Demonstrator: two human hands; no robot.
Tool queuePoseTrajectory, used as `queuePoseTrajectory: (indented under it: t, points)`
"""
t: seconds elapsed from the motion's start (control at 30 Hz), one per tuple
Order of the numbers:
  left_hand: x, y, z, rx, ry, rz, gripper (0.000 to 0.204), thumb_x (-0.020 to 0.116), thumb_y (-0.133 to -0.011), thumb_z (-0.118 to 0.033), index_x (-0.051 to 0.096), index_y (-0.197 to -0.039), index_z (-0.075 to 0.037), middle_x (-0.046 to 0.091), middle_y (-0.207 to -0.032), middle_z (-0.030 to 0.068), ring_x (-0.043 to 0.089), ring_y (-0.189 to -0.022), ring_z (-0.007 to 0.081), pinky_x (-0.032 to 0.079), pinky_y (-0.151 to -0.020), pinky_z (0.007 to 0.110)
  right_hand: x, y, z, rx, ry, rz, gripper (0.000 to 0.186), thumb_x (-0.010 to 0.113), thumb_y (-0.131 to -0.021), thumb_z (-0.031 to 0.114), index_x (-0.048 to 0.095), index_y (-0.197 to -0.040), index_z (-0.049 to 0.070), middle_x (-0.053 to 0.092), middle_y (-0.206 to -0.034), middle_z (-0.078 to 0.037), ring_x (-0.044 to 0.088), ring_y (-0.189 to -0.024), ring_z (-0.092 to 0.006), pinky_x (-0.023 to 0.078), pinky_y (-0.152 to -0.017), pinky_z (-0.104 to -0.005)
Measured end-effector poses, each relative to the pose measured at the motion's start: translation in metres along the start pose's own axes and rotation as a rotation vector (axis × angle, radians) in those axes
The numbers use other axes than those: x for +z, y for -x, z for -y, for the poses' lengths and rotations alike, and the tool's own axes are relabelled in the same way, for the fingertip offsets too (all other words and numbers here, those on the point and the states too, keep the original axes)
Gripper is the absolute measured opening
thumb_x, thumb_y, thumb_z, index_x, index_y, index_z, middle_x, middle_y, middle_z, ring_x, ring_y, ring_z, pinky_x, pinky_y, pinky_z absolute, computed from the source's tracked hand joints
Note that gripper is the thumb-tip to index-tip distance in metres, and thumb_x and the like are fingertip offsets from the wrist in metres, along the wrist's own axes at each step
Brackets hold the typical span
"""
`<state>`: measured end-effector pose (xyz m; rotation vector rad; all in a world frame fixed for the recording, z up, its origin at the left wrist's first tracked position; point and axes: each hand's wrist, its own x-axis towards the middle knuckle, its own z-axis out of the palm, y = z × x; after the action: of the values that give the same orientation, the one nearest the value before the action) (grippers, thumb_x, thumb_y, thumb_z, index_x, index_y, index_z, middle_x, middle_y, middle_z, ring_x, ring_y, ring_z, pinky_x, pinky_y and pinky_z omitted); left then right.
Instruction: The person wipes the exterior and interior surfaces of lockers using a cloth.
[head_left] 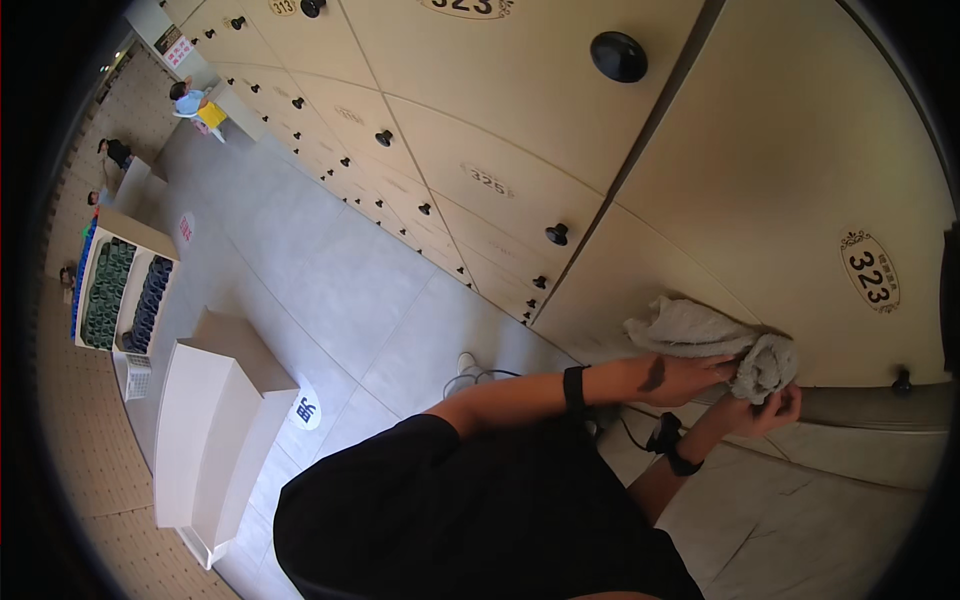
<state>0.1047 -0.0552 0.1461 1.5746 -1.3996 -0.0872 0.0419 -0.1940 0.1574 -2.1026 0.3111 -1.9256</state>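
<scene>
Nearest the camera: black shirt [470, 510] fills the lower centre; 2 forearms reach up and right from it, each with a black wristband.

Left hand [690, 378]: fingers curled onto the lower edge of a grey cloth [715, 340], gripping it. Right hand [765, 408]: just below and right of the left, fingers closed around the bunched end of the same cloth. Cloth lies crumpled against a beige locker door [800, 180], its loose part spread to the left, its rolled part between the 2 hands.

Labels: oval number plate [869, 271], cream with dark scrolled border, on the door above and right of the hands. A similar oval plate [487, 180] on the door further left. Each door carries a round black knob [618, 56]; the knobs shrink in a row toward the far end.

Surface: floor [330, 280] of large pale grey tiles. White stepped bench [215, 420] at left, with a round white floor sticker [307, 410] bearing a blue mark beside it.

Further: white open bin [125, 295] holding dark green and dark blue rolled items in 2 columns. A red-and-white floor sign [186, 228] past it. Far end: a seated person [188, 98] in light blue next to a yellow object.
</scene>
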Motion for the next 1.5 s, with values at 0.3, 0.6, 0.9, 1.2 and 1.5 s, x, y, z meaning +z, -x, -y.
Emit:
queuePoseTrajectory:
  t: [0.3, 0.6, 0.9, 1.2, 1.5]
  points:
    - [-0.043, 0.015, -0.007, 0.044, -0.012, 0.032, 0.069, 0.055, -0.078, 0.006, 0.037, -0.143, -0.009, 0.034, -0.151, 0.0081, 0.041, -0.134, 0.0299, 0.04, -0.106, 0.041, 0.023, 0.003, 0.037, 0.175, -0.184, -0.06, 0.022, 0.072, -0.082, 0.006, 0.059, -0.096, -0.005, 0.049, -0.116, -0.015, 0.058, -0.101, -0.0275, 0.052, -0.079, -0.0374]
    - [-0.183, 0.072, 0.017, 0.104, -0.142, -0.048, 0.059, 0.051, -0.08, 0.004, 0.045, -0.137, -0.01, 0.039, -0.148, 0.0109, 0.05, -0.126, 0.0302, 0.049, -0.098, 0.038, 0.079, 0.012, 0.171, 0.031, -0.31, 0.232, 0.039, 0.049, -0.089, 0.006, 0.05, -0.127, -0.004, 0.038, -0.14, -0.026, 0.04, -0.128, -0.0399, 0.037, -0.103, -0.0495]
    - [-0.357, 0.181, 0.043, -0.09, -0.429, -0.471, 0.038, 0.057, -0.077, -0.002, 0.058, -0.115, -0.001, 0.051, -0.131, 0.0138, 0.052, -0.12, 0.03, 0.049, -0.093, 0.038, 0.215, 0.043, 0.343, -0.305, -0.237, 0.447, 0.049, 0.052, -0.089, 0.008, 0.041, -0.136, -0.001, 0.024, -0.151, -0.028, 0.027, -0.137, -0.0468, 0.023, -0.11, -0.0557]
    - [-0.423, 0.222, 0.074, 0.212, -0.065, -0.485, 0.035, 0.061, -0.08, -0.008, 0.06, -0.114, -0.002, 0.055, -0.127, 0.0141, 0.053, -0.117, 0.0333, 0.046, -0.097, 0.04, 0.281, 0.077, 0.419, -0.341, -0.215, 0.371, 0.062, 0.044, -0.094, 0.03, 0.026, -0.149, 0.007, 0.01, -0.155, -0.031, 0.012, -0.141, -0.0527, 0.015, -0.11, -0.0628]
    - [-0.523, 0.305, 0.126, 0.096, -0.447, -0.501, 0.017, 0.064, -0.072, -0.009, 0.064, -0.088, -0.004, 0.062, -0.099, 0.0058, 0.06, -0.097, 0.0248, 0.052, -0.078, 0.036, 0.351, 0.127, 0.52, -0.325, -0.232, 0.508, 0.062, 0.048, -0.088, 0.016, 0.03, -0.145, 0.0, 0.01, -0.153, -0.035, 0.01, -0.141, -0.0535, 0.01, -0.111, -0.0622]
